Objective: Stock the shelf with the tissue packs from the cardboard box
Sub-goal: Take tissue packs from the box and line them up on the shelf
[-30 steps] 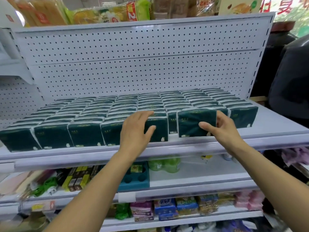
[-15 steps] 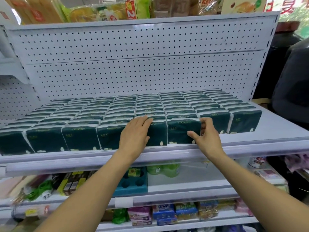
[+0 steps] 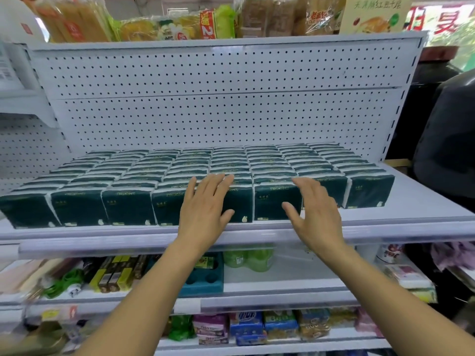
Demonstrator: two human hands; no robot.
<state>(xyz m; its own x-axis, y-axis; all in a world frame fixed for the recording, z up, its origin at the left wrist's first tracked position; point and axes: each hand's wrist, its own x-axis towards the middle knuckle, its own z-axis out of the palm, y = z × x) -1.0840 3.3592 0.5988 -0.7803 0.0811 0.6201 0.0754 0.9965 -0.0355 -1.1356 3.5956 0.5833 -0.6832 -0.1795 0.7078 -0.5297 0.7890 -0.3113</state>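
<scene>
Two hands with straight fingers grasping nothing, left hand (image 3: 203,209) flat against dark green tissue packs (image 3: 128,206) at nine o'clock, right hand (image 3: 314,214) at three o'clock, packs filling white shelf (image 3: 424,199).

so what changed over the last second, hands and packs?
The right hand let go of the front tissue pack it pinched and pushed back into the row; its fingers now lie straight. The left hand stays flat on its neighbour. The shelf and other rows are unchanged.
</scene>
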